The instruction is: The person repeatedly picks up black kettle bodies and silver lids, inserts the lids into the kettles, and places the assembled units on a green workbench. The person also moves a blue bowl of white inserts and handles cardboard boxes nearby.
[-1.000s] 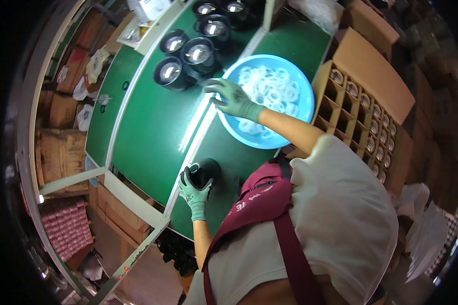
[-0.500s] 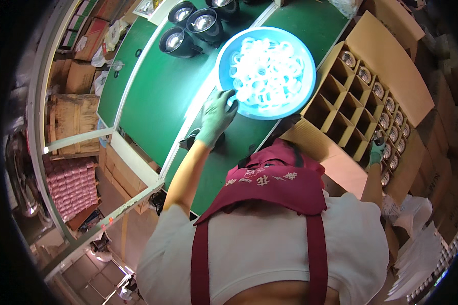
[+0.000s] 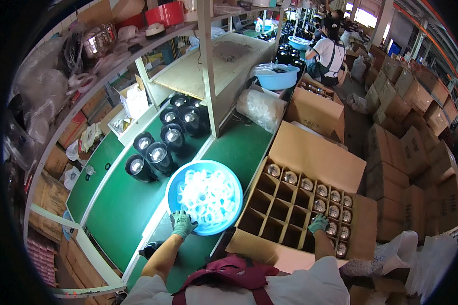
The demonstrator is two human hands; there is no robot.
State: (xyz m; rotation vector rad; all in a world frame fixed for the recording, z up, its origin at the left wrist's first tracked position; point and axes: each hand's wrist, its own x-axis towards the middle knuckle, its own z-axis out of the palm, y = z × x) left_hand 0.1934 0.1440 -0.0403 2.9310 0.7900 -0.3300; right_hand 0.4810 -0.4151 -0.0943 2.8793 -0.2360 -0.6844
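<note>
My left hand [image 3: 182,224], in a green work glove, is at the near rim of a light-blue basin [image 3: 169,188]. Its fingers are apart, reaching over the rim; whether they touch the white plastic rings [image 3: 208,195] heaped inside is unclear. Over a divided cardboard carton [image 3: 269,252] to the right, my gloved right hand [image 3: 319,224] reaches down with curled fingers. They close on the top of a silver, mirror-like glass liner, mostly hidden beneath the hand. Similar silver liners [image 3: 333,211] fill the cells beside it, while several cells on the left side hold none.
Several black shells [image 3: 158,156] with shiny silver insides stand on the green bench [image 3: 107,223] beyond the basin. A metal shelf post [image 3: 207,71] rises behind. Stacked cartons [image 3: 387,178] line the right, and a co-worker [image 3: 330,53] stands farther along the bench.
The view has tilted up, bringing in the shelves, the far bench and the co-worker. My left hand stays by the basin's near rim, my right hand in the carton among the liners.
</note>
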